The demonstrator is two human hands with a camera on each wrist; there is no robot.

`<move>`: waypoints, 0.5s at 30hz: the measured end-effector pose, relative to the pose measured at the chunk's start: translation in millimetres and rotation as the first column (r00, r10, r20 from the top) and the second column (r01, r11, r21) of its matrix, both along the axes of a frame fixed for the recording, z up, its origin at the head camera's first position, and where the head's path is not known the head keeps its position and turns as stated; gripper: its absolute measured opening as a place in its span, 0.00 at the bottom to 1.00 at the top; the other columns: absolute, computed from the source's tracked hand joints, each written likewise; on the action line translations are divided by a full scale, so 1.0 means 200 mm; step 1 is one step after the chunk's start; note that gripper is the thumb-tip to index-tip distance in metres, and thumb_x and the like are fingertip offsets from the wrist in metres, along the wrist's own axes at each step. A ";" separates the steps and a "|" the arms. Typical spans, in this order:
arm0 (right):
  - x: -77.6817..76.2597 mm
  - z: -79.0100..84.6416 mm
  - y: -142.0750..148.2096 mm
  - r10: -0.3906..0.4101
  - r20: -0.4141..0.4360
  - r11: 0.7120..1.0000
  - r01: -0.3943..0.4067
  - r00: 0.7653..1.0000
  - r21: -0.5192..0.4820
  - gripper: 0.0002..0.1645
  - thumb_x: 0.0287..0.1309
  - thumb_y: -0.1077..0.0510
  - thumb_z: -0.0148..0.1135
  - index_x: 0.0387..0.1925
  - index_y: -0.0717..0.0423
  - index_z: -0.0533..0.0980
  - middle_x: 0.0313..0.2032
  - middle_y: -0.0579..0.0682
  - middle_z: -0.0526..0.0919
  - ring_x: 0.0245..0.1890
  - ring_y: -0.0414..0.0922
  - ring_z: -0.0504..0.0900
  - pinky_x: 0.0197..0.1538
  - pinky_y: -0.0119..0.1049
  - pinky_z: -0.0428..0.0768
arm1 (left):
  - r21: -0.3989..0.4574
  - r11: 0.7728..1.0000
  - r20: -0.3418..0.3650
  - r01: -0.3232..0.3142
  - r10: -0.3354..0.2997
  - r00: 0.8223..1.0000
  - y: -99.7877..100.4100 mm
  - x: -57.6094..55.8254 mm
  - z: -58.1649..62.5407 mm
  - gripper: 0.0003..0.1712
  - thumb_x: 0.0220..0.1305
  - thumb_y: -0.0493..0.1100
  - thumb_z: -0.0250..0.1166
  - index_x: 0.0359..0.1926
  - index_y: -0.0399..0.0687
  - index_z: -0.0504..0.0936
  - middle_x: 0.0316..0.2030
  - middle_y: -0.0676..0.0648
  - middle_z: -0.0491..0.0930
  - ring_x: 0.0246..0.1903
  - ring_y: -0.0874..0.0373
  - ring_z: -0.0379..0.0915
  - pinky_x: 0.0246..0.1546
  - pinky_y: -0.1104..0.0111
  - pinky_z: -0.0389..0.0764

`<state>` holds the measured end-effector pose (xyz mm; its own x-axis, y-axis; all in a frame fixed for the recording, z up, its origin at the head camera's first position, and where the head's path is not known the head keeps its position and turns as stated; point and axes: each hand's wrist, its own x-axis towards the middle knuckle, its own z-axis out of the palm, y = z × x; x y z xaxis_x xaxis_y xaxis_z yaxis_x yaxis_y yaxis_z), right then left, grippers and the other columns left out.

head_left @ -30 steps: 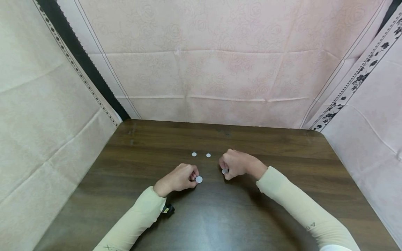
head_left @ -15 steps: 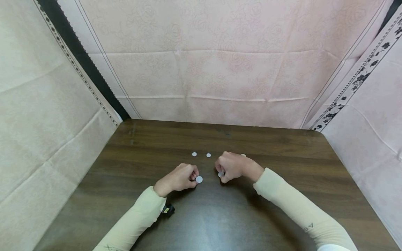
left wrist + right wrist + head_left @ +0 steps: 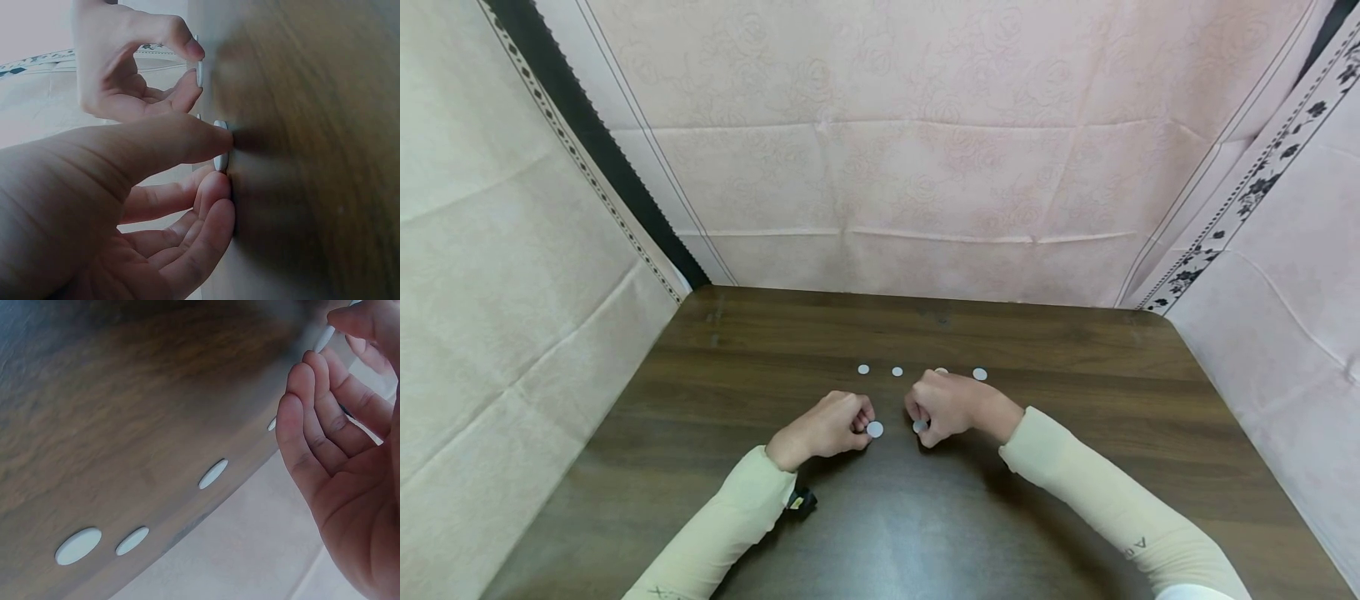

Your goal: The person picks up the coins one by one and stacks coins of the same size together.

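Note:
My left hand [image 3: 831, 427] pinches a small white round disc [image 3: 875, 429] between thumb and fingers at the table's middle. To its right, my right hand [image 3: 951, 405] pinches another white disc [image 3: 920, 427] by its edges, a short gap away. Both discs lie flat, close over the wood; the left wrist view shows the left disc [image 3: 219, 164] as a thin slab gripped at its rim. Beyond the hands, a row of similar discs lies on the table: one disc [image 3: 863, 369] at left, a second [image 3: 897, 372], a third [image 3: 942, 370] partly hidden behind my right hand, and a larger-looking disc [image 3: 980, 374].
The brown wooden table [image 3: 760, 333] has rounded far corners. A pale patterned cloth [image 3: 925, 183] hangs behind its far edge, and further cloths hang at both sides. A small black device [image 3: 802, 502] shows under the left cuff.
My right hand has moved left and toward me with its disc, nearing the left hand's disc. Two discs in the row behind it have come into view. The left hand stays put.

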<state>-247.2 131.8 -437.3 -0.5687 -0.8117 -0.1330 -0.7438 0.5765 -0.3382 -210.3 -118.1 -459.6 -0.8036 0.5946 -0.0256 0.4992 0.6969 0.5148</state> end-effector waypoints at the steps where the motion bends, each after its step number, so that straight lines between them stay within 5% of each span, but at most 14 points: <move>1: 0.00 0.00 0.00 0.006 0.003 1.000 -0.006 1.000 -0.006 0.05 0.48 0.60 0.72 0.25 0.53 0.81 0.15 0.33 0.69 0.17 0.28 0.64 0.25 0.24 0.66 | 0.001 1.000 0.002 -0.001 0.001 1.000 0.00 0.00 0.00 0.08 0.60 0.35 0.74 0.39 0.41 0.83 0.33 0.51 0.83 0.35 0.63 0.77 0.40 0.73 0.79; 15: 0.02 -0.02 -0.03 0.011 0.019 1.000 -0.010 1.000 -0.007 0.06 0.49 0.61 0.73 0.25 0.53 0.81 0.15 0.34 0.67 0.16 0.29 0.63 0.24 0.24 0.65 | 0.006 1.000 0.005 -0.008 0.008 1.000 0.00 0.00 0.00 0.09 0.59 0.34 0.74 0.39 0.41 0.83 0.32 0.51 0.82 0.34 0.63 0.77 0.40 0.73 0.79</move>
